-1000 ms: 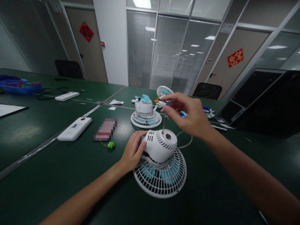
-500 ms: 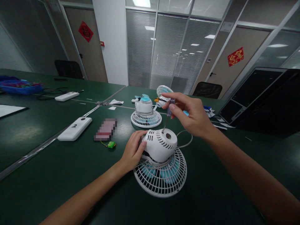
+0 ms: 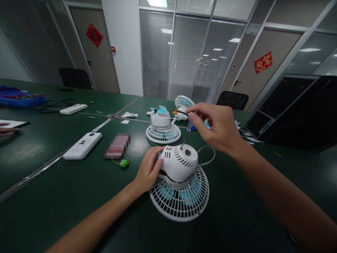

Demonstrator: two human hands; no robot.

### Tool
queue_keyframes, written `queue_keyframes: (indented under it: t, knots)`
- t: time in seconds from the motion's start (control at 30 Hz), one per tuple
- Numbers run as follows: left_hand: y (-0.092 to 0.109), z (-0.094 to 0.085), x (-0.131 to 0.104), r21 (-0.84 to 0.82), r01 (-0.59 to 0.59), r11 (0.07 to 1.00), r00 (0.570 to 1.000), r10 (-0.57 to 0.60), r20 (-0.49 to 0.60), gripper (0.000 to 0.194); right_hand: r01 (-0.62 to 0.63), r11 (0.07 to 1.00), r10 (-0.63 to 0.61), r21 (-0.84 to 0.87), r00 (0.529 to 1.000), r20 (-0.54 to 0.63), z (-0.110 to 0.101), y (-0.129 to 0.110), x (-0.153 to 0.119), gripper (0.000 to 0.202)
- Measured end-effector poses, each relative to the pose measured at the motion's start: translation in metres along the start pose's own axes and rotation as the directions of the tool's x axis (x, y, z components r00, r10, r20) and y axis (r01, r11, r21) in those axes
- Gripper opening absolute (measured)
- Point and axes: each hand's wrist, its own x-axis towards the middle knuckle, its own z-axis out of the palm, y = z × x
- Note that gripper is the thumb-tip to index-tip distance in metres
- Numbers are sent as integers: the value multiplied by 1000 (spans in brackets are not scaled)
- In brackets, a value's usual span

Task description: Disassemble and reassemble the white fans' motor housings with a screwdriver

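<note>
A white fan (image 3: 179, 165) lies grille-down on the green table, its motor housing on top and blue blades visible through the grille. My left hand (image 3: 149, 168) grips the left side of the housing. Above the fan, my right hand (image 3: 214, 126) pinches the handle of a screwdriver (image 3: 186, 135). The screwdriver's shaft slants down, and its tip meets the top of the housing beside a round hole. A pale cable loops out behind the housing to the right.
Behind stand a second fan (image 3: 163, 133) and a third fan (image 3: 184, 102). Leftward are a white device marked 2 (image 3: 83, 146), a pixelated phone-like object (image 3: 118, 146), a green trinket (image 3: 124, 163) and a blue tray (image 3: 22, 100). Another person's hand (image 3: 9, 130) shows at the left edge. A black case (image 3: 289, 105) stands right.
Another person's hand has come into view at the left edge. My right hand's fingers have shifted slightly on the screwdriver handle. My left hand keeps its hold, and the view has moved slightly.
</note>
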Motion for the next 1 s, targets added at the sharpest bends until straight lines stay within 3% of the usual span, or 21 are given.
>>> queue_keyframes:
  t: [0.2, 0.33, 0.47, 0.6, 0.67, 0.77, 0.87, 1.0]
  knots:
    - [1, 0, 0, -4, 0, 1000, 1000, 0, -1, 37, -62, 990, 66, -126, 997, 28, -6, 3, 7, 50]
    - [-1, 0, -1, -6, -8, 1000, 1000, 8, -2, 36, -67, 980, 84, -186, 993, 85, -10, 1, 10, 55]
    - [-2, 1, -1, -2, -6, 1000, 1000, 6, -7, 37, -66, 985, 89, -156, 986, 144, -16, -4, 11, 47]
    - [-3, 1, -1, 2, 0, 1000, 1000, 0, -13, 39, -89, 995, 77, 47, 976, 205, -17, -5, 13, 30]
    - [-3, 1, -1, 2, 0, 1000, 1000, 0, -11, 39, -120, 988, 99, 101, 976, 194, -15, -3, 14, 32]
    - [-2, 1, -1, 2, 1, 1000, 1000, -1, -8, 39, -134, 991, 130, 17, 979, 154, -10, -1, 14, 40]
    - [-2, 1, -1, 2, -1, 1000, 1000, 1, -9, 39, -122, 992, 123, -17, 986, 114, -5, 1, 12, 23]
    - [-1, 1, 0, -1, -7, 1000, 1000, 7, -8, 38, -81, 989, 63, 123, 988, 143, -5, 4, 10, 18]
